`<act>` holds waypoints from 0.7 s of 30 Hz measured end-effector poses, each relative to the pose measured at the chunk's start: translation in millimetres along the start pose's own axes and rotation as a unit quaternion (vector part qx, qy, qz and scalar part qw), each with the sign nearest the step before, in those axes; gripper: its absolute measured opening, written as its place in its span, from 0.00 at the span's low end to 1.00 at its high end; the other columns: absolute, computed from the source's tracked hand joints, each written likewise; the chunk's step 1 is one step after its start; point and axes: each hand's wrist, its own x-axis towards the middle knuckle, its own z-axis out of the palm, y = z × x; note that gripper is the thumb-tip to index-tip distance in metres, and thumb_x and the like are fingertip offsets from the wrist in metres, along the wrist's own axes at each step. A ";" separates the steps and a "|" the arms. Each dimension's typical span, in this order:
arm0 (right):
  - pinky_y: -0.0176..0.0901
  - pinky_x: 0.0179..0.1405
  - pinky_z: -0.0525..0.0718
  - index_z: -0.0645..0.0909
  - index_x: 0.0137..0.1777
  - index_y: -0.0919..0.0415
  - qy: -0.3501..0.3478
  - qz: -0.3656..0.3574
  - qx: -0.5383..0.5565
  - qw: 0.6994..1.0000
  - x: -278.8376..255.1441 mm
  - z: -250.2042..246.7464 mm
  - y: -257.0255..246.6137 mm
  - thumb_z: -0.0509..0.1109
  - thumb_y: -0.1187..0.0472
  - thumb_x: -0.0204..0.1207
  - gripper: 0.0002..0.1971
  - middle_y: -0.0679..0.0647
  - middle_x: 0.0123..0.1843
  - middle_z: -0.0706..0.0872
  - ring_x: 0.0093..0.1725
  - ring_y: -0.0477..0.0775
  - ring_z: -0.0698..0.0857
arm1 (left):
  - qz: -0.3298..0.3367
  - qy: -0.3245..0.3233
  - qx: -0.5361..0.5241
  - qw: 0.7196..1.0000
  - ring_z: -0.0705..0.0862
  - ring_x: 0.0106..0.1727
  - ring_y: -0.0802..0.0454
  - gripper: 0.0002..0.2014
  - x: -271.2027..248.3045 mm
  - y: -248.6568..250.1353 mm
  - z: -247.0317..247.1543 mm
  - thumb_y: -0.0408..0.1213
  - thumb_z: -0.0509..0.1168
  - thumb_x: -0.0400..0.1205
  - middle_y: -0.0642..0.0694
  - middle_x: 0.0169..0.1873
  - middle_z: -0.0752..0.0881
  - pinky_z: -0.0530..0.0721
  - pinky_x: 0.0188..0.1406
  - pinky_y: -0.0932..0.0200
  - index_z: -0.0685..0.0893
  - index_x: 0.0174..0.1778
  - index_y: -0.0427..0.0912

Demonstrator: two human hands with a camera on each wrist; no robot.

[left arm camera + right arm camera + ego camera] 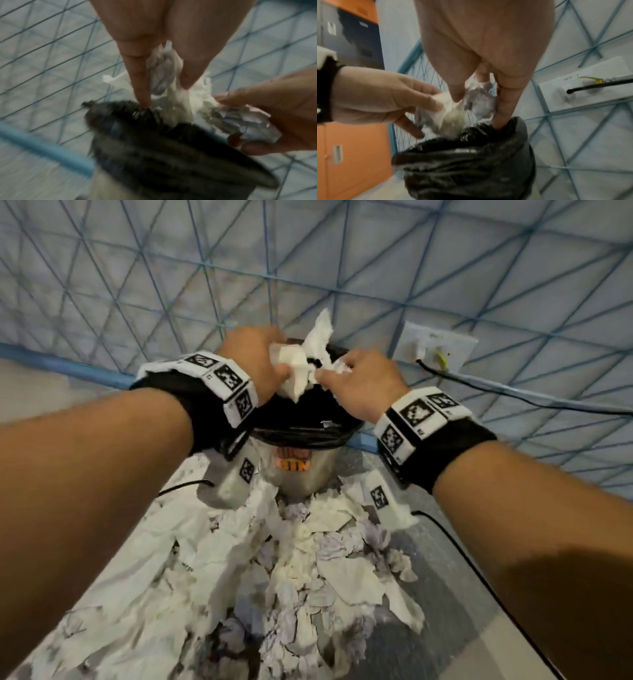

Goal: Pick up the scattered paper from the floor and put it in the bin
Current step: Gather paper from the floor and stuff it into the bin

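Observation:
A steel bin lined with a black bag stands against the wall. Both hands hover over its mouth. My left hand pinches a wad of crumpled white paper between thumb and fingers, just above the bag's rim. My right hand grips another crumpled piece right beside it. In the right wrist view the right fingers reach down to the bag, with paper between them. A thick layer of torn and crumpled paper covers the floor in front of the bin.
A white socket plate with a black cable sits on the blue-lined wall right of the bin. Another cable runs along the floor at the right. Blue skirting edges the wall. Orange cabinets stand to the left.

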 end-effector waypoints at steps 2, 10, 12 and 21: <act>0.42 0.60 0.77 0.80 0.65 0.57 -0.041 0.014 -0.010 0.999 -3.1 3.8 3.6 0.70 0.43 0.73 0.25 0.56 0.66 0.84 0.66 0.58 0.81 | -0.019 -0.017 0.018 1.000 0.79 0.65 0.38 0.23 -4.6 -2.5 11.6 0.44 0.67 0.77 0.37 0.65 0.81 0.77 0.61 0.52 0.78 0.68 0.47; 0.53 0.45 0.89 0.85 0.47 0.56 0.091 -0.052 0.166 0.981 -62.8 -32.6 63.2 0.73 0.55 0.72 0.07 0.47 0.42 0.88 0.41 0.46 0.86 | 0.161 0.106 -0.041 0.980 0.83 0.51 0.44 0.12 -62.3 28.8 10.8 0.46 0.62 0.78 0.43 0.47 0.85 0.77 0.51 0.53 0.85 0.50 0.44; 0.50 0.44 0.87 0.85 0.46 0.54 0.039 -0.023 0.117 0.992 -91.9 -26.1 105.3 0.73 0.55 0.73 0.05 0.45 0.41 0.86 0.40 0.46 0.85 | 0.205 -0.012 -0.038 0.978 0.83 0.45 0.47 0.11 -92.9 32.4 37.9 0.49 0.60 0.79 0.49 0.41 0.83 0.81 0.46 0.54 0.84 0.46 0.47; 0.52 0.66 0.78 0.67 0.70 0.40 -0.359 0.047 -0.166 0.917 -156.6 88.9 244.1 0.73 0.45 0.66 0.32 0.57 0.66 0.68 0.62 0.65 0.78 | 0.156 -0.473 0.100 0.861 0.70 0.67 0.35 0.37 -224.0 49.9 217.1 0.56 0.70 0.71 0.40 0.71 0.64 0.78 0.53 0.42 0.63 0.73 0.50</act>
